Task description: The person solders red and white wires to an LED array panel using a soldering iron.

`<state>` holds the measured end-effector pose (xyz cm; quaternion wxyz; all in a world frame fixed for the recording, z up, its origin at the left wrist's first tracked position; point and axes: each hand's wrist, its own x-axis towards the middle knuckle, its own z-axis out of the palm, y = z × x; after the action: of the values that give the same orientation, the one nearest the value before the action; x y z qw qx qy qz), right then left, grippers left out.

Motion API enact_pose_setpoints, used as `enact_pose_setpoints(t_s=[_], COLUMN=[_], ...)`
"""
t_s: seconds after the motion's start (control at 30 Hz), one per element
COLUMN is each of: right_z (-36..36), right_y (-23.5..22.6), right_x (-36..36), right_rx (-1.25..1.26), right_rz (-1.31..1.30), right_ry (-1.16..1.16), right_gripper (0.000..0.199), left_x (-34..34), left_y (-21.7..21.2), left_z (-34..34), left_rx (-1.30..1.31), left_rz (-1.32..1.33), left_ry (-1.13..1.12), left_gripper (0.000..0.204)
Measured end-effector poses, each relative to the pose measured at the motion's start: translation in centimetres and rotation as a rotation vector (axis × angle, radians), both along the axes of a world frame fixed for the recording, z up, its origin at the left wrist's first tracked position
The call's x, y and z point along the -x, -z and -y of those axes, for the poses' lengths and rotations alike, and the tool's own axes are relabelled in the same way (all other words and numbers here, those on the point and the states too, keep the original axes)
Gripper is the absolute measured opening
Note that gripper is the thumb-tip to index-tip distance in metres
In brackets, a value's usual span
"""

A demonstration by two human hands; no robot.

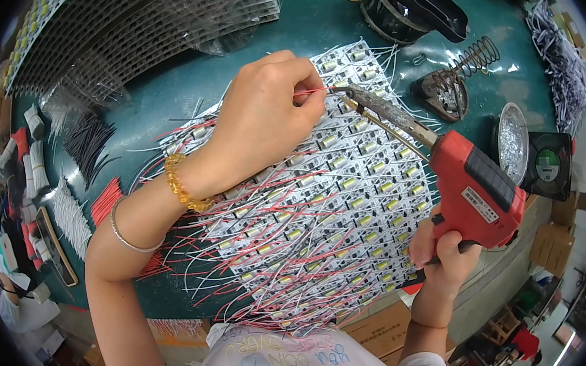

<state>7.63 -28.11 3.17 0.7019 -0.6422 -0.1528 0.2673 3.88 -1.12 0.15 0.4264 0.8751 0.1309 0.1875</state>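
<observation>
My left hand (268,104) reaches over a panel of small white circuit boards (355,204) and pinches a thin red wire (317,92) between thumb and fingertips. A red soldering gun (475,188) with a black grip strip is held by my right hand (448,263), fingers wrapped round its handle. The gun's dark tip meets or nearly meets the wire's end at the panel's upper part; exact contact is too small to tell. Many red and white wires (283,213) trail from the boards toward me. My left wrist hides part of the panel.
Stacked board panels (160,25) fill the far left. Bundles of black (89,144), white (72,216) and red wires (105,200) lie at left, beside a phone (57,246). At right stand a coiled iron stand (447,95), a metal dish (513,141) and a black fan (549,166).
</observation>
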Motion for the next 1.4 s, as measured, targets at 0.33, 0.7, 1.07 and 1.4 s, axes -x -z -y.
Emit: enact_pose_setpoints(t_s=[0.33, 0.7, 1.07, 1.4], right_z=[-0.1, -0.2, 1.0, 1.5], right_y=[-0.2, -0.5, -1.1, -1.1], right_x=[0.4, 1.0, 1.5, 2.2], right_rx=[0.102, 0.066, 0.011, 0.026], right_rz=[0.004, 0.134, 0.149, 0.156], right_ry=[0.012, 0.093, 0.085, 0.144], right_gripper=[0.043, 0.072, 0.071, 0.074], left_x=[0.1, 0.0, 0.1, 0.8], left_y=[0.1, 0.3, -0.3, -0.3], left_z=[0.2, 0.2, -0.1, 1.4], left_rx=[-0.053, -0.083, -0.077, -0.210], left_rz=[0.013, 0.038, 0.005, 0.057], left_ry=[-0.007, 0.009, 0.040, 0.084], left_gripper=[0.007, 0.007, 0.013, 0.006])
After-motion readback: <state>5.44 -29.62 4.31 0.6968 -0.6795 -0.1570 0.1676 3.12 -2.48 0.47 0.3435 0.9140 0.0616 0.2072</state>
